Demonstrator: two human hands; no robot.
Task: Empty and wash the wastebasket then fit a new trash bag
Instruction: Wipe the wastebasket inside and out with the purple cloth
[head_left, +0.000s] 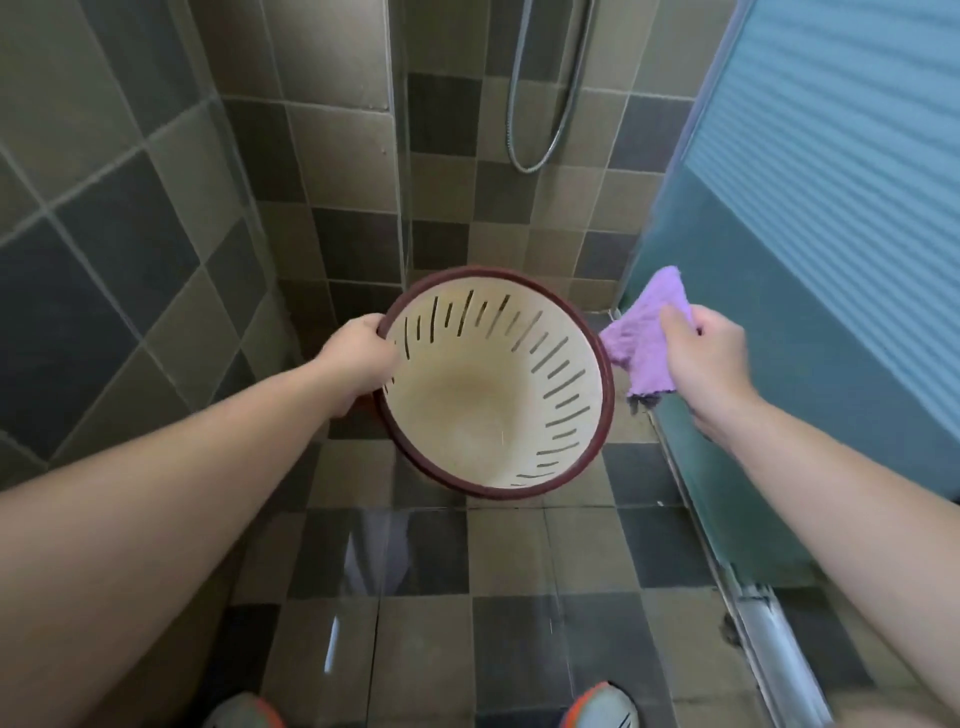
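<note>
- Fingers of the left hand (358, 358) were curled tight over the dark red rim of the wastebasket (483, 415), thumb on the outside and fingertips hooked inside the near-left edge.
- Fingers of the right hand (706, 358) were closed around a bunched purple cloth (644, 338), which stuck out above and below the fist.
- That cloth hung just beside the basket's right rim; whether it touched could not be told.
- One wastebasket was in view, held up off the floor (467, 561) between the two forearms and tipped so its mouth faced the camera.
- Its cream inside held nothing: no bag, no rubbish, only a faint brownish stain around the bottom.
- Narrow slots ran in a ring around the upper wall of the basket.
- One cloth was in view, with a dark frayed bit at its lower corner.
- One metal shower hose (540, 130) looped down the tiled back wall, well above the basket.
- One frosted door (810, 270) stood at the right.
- Two shoes showed at the bottom edge, the left shoe (244, 714) and the right shoe (600, 709), each grey with orange trim.
</note>
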